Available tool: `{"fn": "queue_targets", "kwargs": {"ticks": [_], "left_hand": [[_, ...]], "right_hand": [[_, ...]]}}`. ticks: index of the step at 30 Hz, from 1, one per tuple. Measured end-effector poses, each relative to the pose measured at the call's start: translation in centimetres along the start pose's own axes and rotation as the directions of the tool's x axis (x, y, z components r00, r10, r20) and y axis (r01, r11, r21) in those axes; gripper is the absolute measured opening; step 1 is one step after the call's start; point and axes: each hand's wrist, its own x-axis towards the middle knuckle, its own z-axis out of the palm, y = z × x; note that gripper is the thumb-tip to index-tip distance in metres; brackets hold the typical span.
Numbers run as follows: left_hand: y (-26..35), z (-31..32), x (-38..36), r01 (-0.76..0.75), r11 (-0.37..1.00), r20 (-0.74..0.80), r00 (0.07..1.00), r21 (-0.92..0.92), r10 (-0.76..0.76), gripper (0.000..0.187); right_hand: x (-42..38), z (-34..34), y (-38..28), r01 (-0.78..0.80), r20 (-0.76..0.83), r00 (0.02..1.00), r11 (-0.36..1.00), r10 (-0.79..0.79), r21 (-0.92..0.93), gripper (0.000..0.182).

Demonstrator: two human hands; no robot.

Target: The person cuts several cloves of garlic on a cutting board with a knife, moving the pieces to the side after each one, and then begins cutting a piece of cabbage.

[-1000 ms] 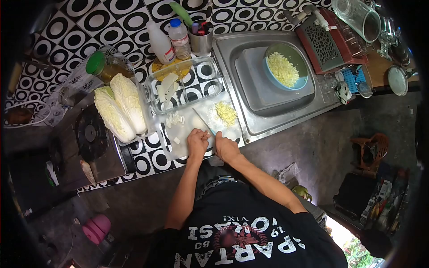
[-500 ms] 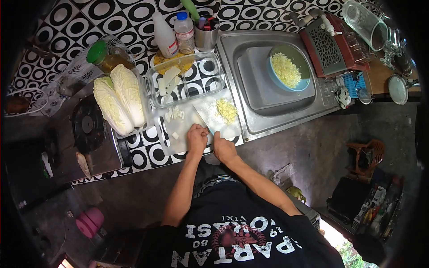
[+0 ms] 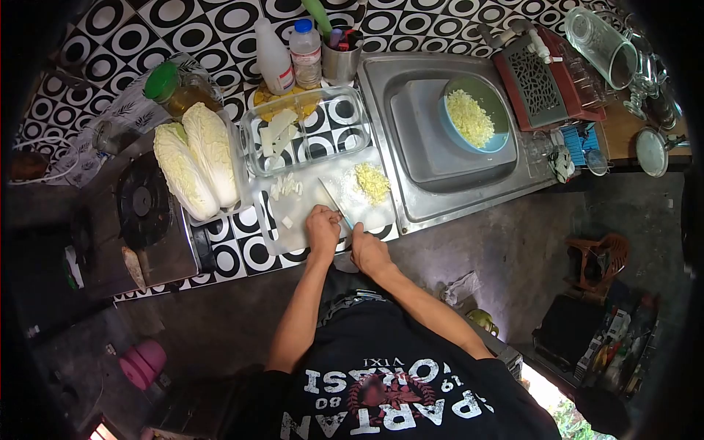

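My right hand is closed around the light-blue handle of a kitchen knife, whose blade slants up and left over the white cutting board. Curled beside the blade, my left hand presses its fingers together on the board; whatever is under them is hidden. A heap of finely chopped pale-yellow vegetable lies right of the blade. Left of it are small white strips and one white piece. Behind the board, a clear rectangular container holds larger white slabs.
Two napa cabbages lie in a tray at left, beside a stove. Right of the board is a steel sink with a blue bowl of chopped pale-yellow vegetable. Bottles and a utensil cup stand behind.
My right hand and the knife have shifted slightly down and to the right. My left hand stays in nearly the same place on the board.
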Motion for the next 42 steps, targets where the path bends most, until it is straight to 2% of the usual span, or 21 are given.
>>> {"fn": "queue_targets", "kwargs": {"ticks": [5, 7, 11, 13, 16, 23, 25, 28, 31, 33, 34, 35, 36, 37, 39, 41, 42], "left_hand": [[-0.1, -0.1, 0.3, 0.029, 0.999, 0.051, 0.998, -0.027, -0.027, 0.015], [0.0, -0.1, 0.3, 0.031, 0.992, 0.035, 0.999, -0.125, -0.026, 0.016], [-0.4, -0.1, 0.4, -0.022, 0.998, -0.006, 1.000, -0.051, 0.021, 0.015], [-0.4, 0.1, 0.3, 0.060, 0.997, -0.009, 0.998, -0.055, -0.061, 0.014], [-0.3, 0.2, 0.2, 0.038, 0.999, -0.025, 0.999, -0.035, -0.039, 0.014], [-1.1, 0.6, 0.0, 0.074, 0.992, -0.021, 0.997, -0.102, -0.077, 0.013], [-0.9, 0.4, 0.2, 0.029, 0.999, -0.056, 0.998, -0.035, -0.031, 0.011], [-1.0, 0.4, 0.3, 0.067, 0.994, -0.013, 0.998, -0.081, -0.069, 0.009], [0.0, -0.5, -0.1, 0.081, 0.990, 0.008, 0.997, -0.117, -0.080, 0.009], [-0.8, -0.4, -0.4, 0.049, 0.995, 0.042, 0.998, -0.090, -0.045, 0.012], [-0.2, -0.6, -0.7, 0.003, 0.999, 0.030, 1.000, -0.048, -0.002, 0.020], [0.3, -0.7, -1.0, -0.039, 0.999, 0.019, 0.999, -0.005, 0.039, 0.029], [0.4, -0.5, -1.3, -0.083, 0.996, 0.046, 0.996, 0.023, 0.082, 0.047], [0.5, -0.2, -1.4, -0.078, 0.997, 0.043, 0.996, 0.026, 0.077, 0.047], [1.2, 0.2, -1.5, -0.173, 0.982, 0.026, 0.985, 0.069, 0.172, 0.051], [1.8, -0.3, -0.8, -0.130, 0.990, 0.074, 0.989, 0.052, 0.126, 0.049], [1.8, -0.7, -0.4, -0.107, 0.990, 0.179, 0.980, 0.096, 0.089, 0.045]], "right_hand": [[1.3, 0.5, -0.1, 0.006, -0.024, 1.000, 1.000, -0.006, -0.014, 0.024], [1.7, 0.3, -0.4, 0.013, -0.043, 0.999, 1.000, -0.013, 0.001, 0.024], [1.6, -0.9, -1.0, 0.042, -0.064, 0.997, 0.999, -0.043, -0.012, 0.027], [1.2, -1.1, -0.9, 0.031, -0.051, 0.998, 0.999, -0.031, -0.015, 0.028], [0.4, -0.5, -0.6, 0.039, -0.023, 0.999, 0.999, -0.039, -0.023, 0.028], [1.2, 1.6, -0.1, 0.016, -0.069, 0.997, 0.999, -0.017, -0.028, 0.029], [1.6, 2.3, 0.1, 0.008, -0.097, 0.995, 1.000, -0.010, -0.021, 0.030], [2.1, 1.6, -0.2, 0.074, -0.152, 0.986, 0.997, -0.072, 0.009, 0.028], [1.0, 0.2, -0.1, 0.100, -0.127, 0.987, 0.994, -0.095, 0.035, 0.025], [0.1, -0.9, 0.1, 0.118, -0.100, 0.988, 0.992, -0.114, 0.035, 0.023], [-0.4, -1.0, 0.3, 0.135, -0.143, 0.983, 0.984, -0.119, 0.112, 0.024], [-0.8, -1.0, 0.5, 0.140, -0.137, 0.983, 0.984, -0.124, 0.113, 0.024], [-1.1, -1.0, 0.8, 0.109, -0.150, 0.985, 0.985, -0.089, 0.131, 0.026], [-1.4, -1.0, 1.2, 0.077, -0.164, 0.985, 0.986, -0.052, 0.150, 0.027], [-1.5, -1.3, 2.0, 0.081, -0.186, 0.981, 0.980, -0.047, 0.184, 0.027], [-1.5, -1.6, 2.7, 0.082, -0.198, 0.980, 0.969, -0.036, 0.234, 0.027], [-1.6, -1.7, 2.9, 0.082, -0.198, 0.980, 0.968, -0.034, 0.237, 0.027]]}}
